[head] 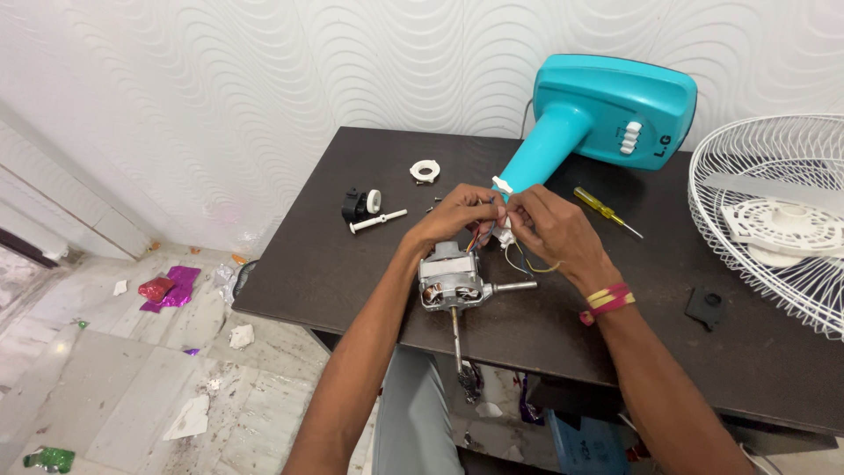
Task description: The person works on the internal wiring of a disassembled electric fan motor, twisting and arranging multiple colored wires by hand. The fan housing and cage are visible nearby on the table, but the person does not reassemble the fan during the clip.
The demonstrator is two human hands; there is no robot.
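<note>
1. Head view; the left hand (457,215) and the right hand (549,230) meet fingertip to fingertip over a dark table (352,264); both are closed in a pinch on the coloured wires (519,259) and a small white piece between them; which fingers carry which wire cannot be told.
2. The fan motor (453,281) lies on the table just below the pinch, under the left wrist; its shaft points toward the person and past the table edge; a second rod juts toward the right hand; the wires run up from it into the grip, so it likely rests there to take the weight off the leads.
3. Pose; both forearms come in from the near edge and converge; wrists bent slightly down; the right wrist wears red and yellow bands (608,299).
4. Beyond the grip stands the turquoise fan base (607,110), its neck slanting down toward the fingertips; the yellow-handled screwdriver (602,209) lies just right of the pinch, within easy reach.
5. Left of the grip: a white ring (425,171), a black-and-white knob (360,204), a white pin (378,221), set apart as loose parts.
6. Far right: the white wire grille (774,211); a small black plate (706,308) near it.
</note>
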